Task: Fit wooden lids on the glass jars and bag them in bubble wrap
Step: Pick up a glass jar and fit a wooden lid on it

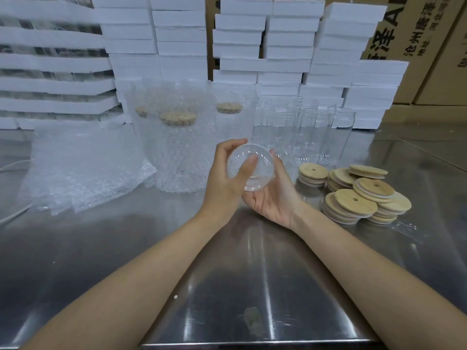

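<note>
A clear glass jar [262,157] is held above the steel table, its open mouth turned toward me. My left hand [227,178] grips it from the left, thumb across the front and fingers over the rim. My right hand [275,195] cups it from below and from the right, palm up. Several round wooden lids [353,195] lie in loose stacks to the right. Behind the hands stand several bare glass jars [308,132]. To the left stand lidded jars in bubble wrap [177,147].
A heap of flat bubble-wrap bags [86,168] lies at the left on the steel table [252,286]. White foam blocks [283,54] are stacked along the back, with cardboard cartons [429,46] behind at the right.
</note>
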{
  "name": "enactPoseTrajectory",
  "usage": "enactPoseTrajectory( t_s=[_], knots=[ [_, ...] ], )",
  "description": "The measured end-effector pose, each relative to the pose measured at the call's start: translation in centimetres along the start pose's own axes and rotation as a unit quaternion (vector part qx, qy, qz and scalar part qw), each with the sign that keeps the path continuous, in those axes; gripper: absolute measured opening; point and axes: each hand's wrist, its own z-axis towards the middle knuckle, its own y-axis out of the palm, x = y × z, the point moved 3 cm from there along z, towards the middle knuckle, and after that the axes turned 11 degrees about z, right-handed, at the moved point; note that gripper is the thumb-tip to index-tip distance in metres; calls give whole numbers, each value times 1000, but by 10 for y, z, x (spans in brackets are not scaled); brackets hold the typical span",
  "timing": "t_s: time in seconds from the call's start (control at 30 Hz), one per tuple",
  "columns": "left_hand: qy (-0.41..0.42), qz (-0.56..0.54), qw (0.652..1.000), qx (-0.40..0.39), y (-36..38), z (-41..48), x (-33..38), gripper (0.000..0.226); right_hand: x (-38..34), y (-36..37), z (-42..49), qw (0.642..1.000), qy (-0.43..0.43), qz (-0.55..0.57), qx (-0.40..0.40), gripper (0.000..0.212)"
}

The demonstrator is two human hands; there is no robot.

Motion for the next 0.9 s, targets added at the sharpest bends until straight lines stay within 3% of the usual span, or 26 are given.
enactPoseTrajectory(
  t_s=[0.13,0.2,0.3,0.37,0.4,0.47,0.57,0.67,0.73,0.83,0.9],
  knots=[
    [23,33,998,40,-5,5,3,24,-3,-3,1,999,-5,-26,34,69],
    [53,61,990,114,-22,15,13,28,-3,-6,2,997,-2,-45,67,68],
    [118,103,941,299,-67,29,26,22,-2,-8,4,995,9,-42,90,70],
    [96,203,895,384,-101,35,21,13,-2,-10,5,995,8,-43,95,72],
    [46,284,874,391,-115,37,13,15,-3,-11,6,995,7,-42,95,73],
    [-100,443,838,303,-138,41,-16,34,-4,-13,7,994,6,-44,96,74],
    [-275,493,808,166,-152,35,-48,56,-5,-16,8,994,-4,-51,99,71],
    [-288,523,792,129,-156,32,-61,62,-4,-16,8,994,-19,-43,98,64],
    [-276,539,783,137,-161,31,-65,50,-4,-14,7,994,-28,-53,96,65],
    [-246,545,774,208,-164,32,-57,36,-6,-14,7,993,-28,-61,97,65],
    [-172,530,777,294,-163,33,-40,35,-5,-15,6,993,-27,-61,101,63]
  ],
)
